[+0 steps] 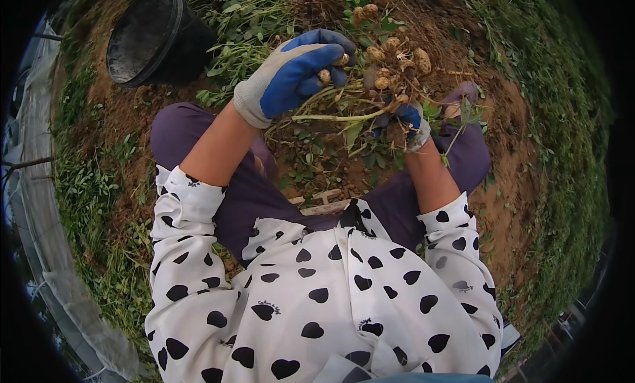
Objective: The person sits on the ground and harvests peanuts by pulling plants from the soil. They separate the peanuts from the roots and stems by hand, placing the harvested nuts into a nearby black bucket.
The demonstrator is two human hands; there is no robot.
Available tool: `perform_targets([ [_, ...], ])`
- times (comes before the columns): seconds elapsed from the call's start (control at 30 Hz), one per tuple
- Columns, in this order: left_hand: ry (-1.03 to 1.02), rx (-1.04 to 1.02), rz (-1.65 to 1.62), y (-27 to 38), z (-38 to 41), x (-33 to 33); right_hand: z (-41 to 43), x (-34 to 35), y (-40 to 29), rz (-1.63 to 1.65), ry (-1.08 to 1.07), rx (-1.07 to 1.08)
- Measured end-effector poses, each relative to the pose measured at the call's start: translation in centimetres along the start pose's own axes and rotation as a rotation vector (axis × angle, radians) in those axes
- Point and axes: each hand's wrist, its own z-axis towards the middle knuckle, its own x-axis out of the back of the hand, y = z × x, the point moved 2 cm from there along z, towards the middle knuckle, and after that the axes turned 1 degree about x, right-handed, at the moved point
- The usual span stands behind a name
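My left hand (307,70), in a blue-and-grey coated work glove, is curled around a few peanut pods (324,76) that show between its fingers. In a matching glove, my right hand (409,122) grips a peanut plant by its stems near the root end. Soil-covered pods (422,61) hang in a cluster among the roots just above that hand. The plant's pale green stems (342,117) stretch leftward below my left hand. Leaves and roots partly hide the fingers of my right hand.
A black plastic bucket (176,40) lies tilted at upper left, its mouth facing left. Pulled green plants (248,21) are heaped beside it. Reddish soil (511,135) and a dense green crop (570,110) extend to the right. Plastic sheeting (42,184) runs along the far left.
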Motion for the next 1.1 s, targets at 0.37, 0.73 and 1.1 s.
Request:
perform_targets([
  [0.37,-0.089,-0.167,0.571,-0.4,-0.5,-1.7,0.0,-2.4,-0.2,-0.398,0.178,-0.142],
  [0.73,-0.190,-0.015,0.445,-0.6,-0.8,-1.4,-1.6,-3.0,-0.6,-0.184,0.100,-0.156],
  [1.1,0.202,-0.130,0.365,11.5,-2.4,12.1,0.5,-1.3,-1.0,-1.349,-0.046,-0.149],
])
